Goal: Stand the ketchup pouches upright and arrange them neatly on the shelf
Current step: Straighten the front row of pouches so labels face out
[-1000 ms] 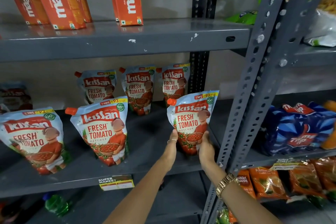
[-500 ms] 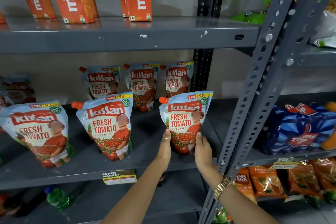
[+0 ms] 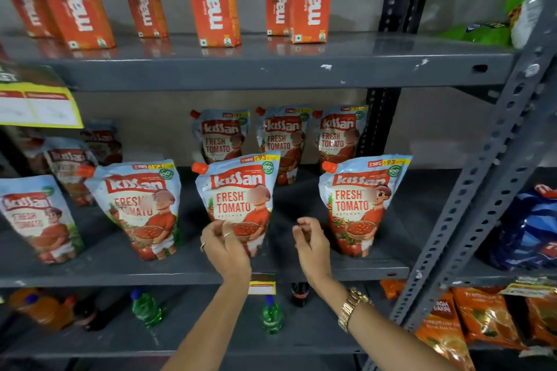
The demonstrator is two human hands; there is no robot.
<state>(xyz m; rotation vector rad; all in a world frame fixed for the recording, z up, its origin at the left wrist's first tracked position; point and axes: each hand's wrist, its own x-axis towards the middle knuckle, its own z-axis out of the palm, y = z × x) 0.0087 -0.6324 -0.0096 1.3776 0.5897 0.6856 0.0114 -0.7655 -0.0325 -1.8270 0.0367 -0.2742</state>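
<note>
— Hands first: how are they held?
— Left hand (image 3: 224,245) is curled loosely at the middle pouch (image 3: 238,202), grip unclear; right hand (image 3: 310,242) is half-open, empty.
— Pouches?
— Front pouches are stood upright on the shelf (image 3: 187,269); three more are ranged behind.

pouches (image 3: 236,199) on shelf (image 3: 120,272) — cartons (image 3: 212,0) above

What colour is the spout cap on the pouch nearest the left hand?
Orange-red; the cap sits at the top-left corner of that pouch, clearest in the head view.
</note>
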